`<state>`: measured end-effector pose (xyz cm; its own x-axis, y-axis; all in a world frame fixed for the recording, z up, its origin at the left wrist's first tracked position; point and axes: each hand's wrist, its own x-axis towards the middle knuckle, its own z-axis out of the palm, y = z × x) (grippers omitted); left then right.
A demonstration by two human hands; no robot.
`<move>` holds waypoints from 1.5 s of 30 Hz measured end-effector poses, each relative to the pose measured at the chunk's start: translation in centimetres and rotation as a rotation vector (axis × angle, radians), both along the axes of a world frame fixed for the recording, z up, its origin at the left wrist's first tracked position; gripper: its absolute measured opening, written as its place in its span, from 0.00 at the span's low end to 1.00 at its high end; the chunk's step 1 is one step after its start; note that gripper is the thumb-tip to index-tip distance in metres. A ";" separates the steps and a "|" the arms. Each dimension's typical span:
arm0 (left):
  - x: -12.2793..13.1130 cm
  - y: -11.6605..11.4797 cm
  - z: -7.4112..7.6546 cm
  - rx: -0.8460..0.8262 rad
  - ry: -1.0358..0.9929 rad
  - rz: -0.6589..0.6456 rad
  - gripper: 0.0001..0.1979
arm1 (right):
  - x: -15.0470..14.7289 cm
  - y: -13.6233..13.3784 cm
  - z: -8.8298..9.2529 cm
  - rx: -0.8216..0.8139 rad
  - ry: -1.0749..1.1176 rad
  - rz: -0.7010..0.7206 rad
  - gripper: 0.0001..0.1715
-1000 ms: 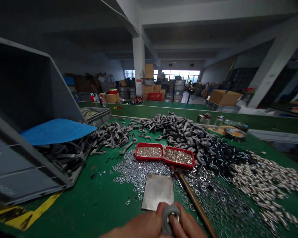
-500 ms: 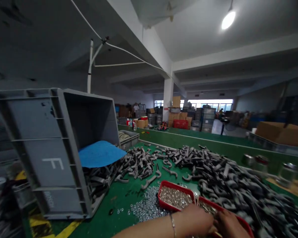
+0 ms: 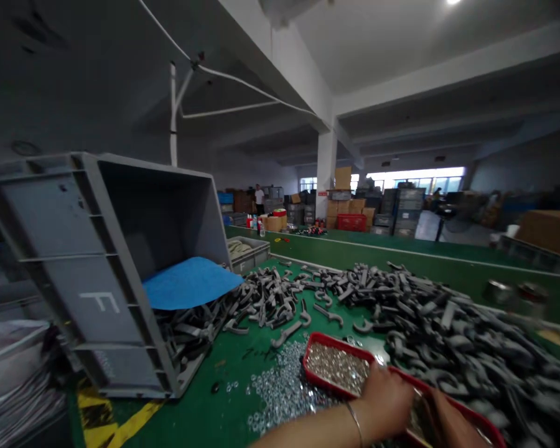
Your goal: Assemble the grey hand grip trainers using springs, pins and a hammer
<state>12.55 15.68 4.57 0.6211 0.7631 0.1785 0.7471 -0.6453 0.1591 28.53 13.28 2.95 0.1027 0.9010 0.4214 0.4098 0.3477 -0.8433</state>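
Observation:
My left hand point(image 3: 388, 398), a thin bracelet at its wrist, reaches from the bottom edge to the join of two red trays. The left red tray point(image 3: 329, 350) holds small shiny metal parts. The right red tray point(image 3: 483, 425) is mostly hidden by my hands. My right hand point(image 3: 452, 427) lies beside the left one at the bottom edge, over the right tray. Both hands are smeared by motion, and their fingers and anything in them cannot be made out. A heap of silver washers point(image 3: 280, 392) lies left of the trays.
A big pile of grey hook-shaped parts point(image 3: 424, 323) covers the green table point(image 3: 224, 417). A grey crate point(image 3: 98, 267) lies tipped on its side, spilling hooks under a blue sheet point(image 3: 186, 283). A small grey bin point(image 3: 248, 252) and metal jars point(image 3: 497, 290) stand farther back. A person point(image 3: 259, 199) stands far off.
The view has swung up and left. My hands, which held a grey hook near a steel plate a second ago, have moved forward to the red trays.

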 end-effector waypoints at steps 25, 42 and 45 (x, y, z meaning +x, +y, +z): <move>-14.1 -17.4 -1.5 -0.701 -0.968 0.389 0.13 | -4.1 -13.6 -2.8 -0.403 -0.441 0.245 0.14; -10.8 -16.0 -4.0 -0.381 -0.717 0.225 0.06 | -6.2 -13.7 -2.1 -0.325 -0.965 0.176 0.09; -10.3 -15.8 -4.2 -0.346 -0.619 0.253 0.06 | -6.3 -13.6 -1.5 -0.289 -1.035 0.222 0.09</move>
